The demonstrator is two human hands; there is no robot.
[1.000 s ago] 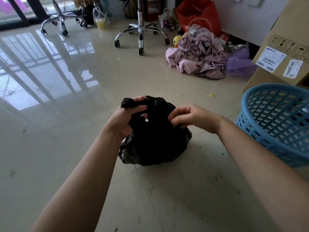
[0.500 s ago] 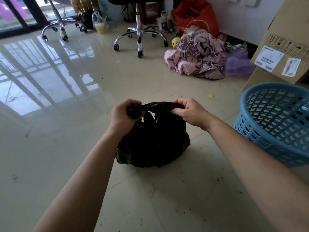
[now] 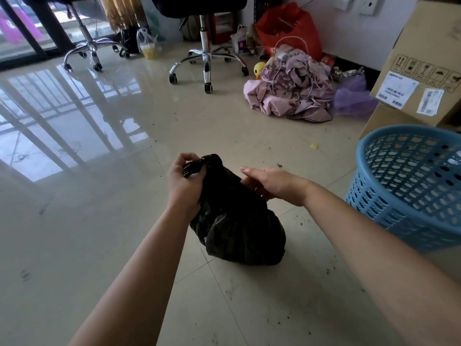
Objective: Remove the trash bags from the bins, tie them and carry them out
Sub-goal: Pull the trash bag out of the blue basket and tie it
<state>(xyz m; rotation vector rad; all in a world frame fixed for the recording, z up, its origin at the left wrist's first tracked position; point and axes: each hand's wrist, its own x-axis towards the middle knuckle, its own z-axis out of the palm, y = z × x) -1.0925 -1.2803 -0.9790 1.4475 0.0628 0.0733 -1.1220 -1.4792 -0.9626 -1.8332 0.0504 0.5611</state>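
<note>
One hand only holds the neck now: my left hand [image 3: 183,182] pinches the twisted top of the black trash bag [image 3: 237,228], while my right hand [image 3: 273,184], which half a second ago gripped the other end of that twist, lies spread, fingers straight, against the bag's upper right side. Bag rests on the floor [image 3: 99,245] below both hands, already out of the blue bin [image 3: 404,186] just beside it on the right; I judge the knot unfinished, carrying out not begun.
</note>
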